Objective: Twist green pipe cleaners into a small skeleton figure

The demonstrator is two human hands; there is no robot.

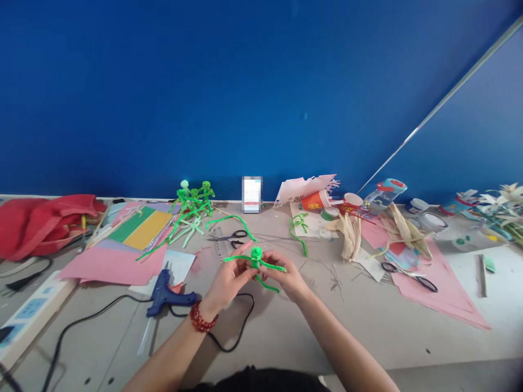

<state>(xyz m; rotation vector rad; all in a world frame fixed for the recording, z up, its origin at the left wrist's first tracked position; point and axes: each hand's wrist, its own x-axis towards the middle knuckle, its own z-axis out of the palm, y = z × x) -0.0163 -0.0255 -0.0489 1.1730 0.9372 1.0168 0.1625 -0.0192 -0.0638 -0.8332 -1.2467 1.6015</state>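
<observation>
Left hand (229,280), cluttered table (286,337), partition (261,81) perhaps

The pipe-cleaner figure (256,262) you hold is bright green and fuzzy: a small round coiled head on top, two thin arms spread sideways (nearly level), and one bent strand trailing down to the right. It stands upright, right of the blue glue gun (165,294) and slightly farther back, pinched between your left hand (229,280) and right hand (286,277), which seem to hide its body.
</observation>
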